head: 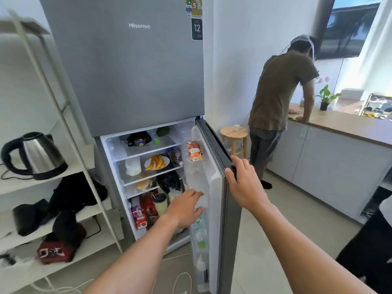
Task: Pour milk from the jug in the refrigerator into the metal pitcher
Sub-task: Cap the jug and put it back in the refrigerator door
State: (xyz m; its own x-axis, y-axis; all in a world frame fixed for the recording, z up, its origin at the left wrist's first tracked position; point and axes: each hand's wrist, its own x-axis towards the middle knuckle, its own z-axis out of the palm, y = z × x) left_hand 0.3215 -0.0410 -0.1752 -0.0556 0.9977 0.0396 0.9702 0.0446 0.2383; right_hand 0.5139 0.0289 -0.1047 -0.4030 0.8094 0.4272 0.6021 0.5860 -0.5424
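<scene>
Refrigerator (127,66) door (228,209) is gripped at its edge by right hand (244,183); left hand (186,209), fingers (196,195) loosely spread and empty, reaches toward door shelf; jug cannot be identified among upright bottles (199,236) just right of fingertips; left hand nearer.

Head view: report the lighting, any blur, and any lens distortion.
Head view: bright, even daylight, with the fridge interior lit from within; wide-angle bending shows in the leaning white shelf frame and the tilted fridge door; the left edge is smeared, blurring the shelf and the red item; the left hand and right hand look fairly sharp; the door bottles wash out pale.
</scene>
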